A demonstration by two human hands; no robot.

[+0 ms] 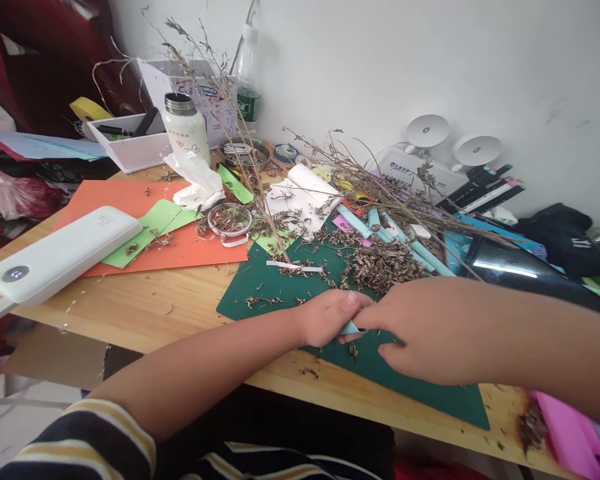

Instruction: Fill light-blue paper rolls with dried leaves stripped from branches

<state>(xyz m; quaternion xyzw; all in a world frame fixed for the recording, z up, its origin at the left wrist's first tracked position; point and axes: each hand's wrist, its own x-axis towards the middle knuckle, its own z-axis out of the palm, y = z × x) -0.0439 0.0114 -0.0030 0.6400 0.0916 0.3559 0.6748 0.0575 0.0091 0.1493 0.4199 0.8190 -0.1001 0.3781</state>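
Note:
Over the green cutting mat, my left hand is wrapped round a light blue paper tube, with only its near end showing. My right hand reaches in from the right, its index finger at the tube's open end and its thumb held apart; whether the fingertip is inside is hidden. Just beyond both hands lies a pile of dried leaves. Several more light blue paper tubes rest behind that pile. A thin white strip and leaf crumbs lie on the mat.
Dry branches stretch across the table's back, near a white router. A white power bank sits left on orange paper. Behind stand an uncapped bottle and a tape ring. A black glossy object lies right.

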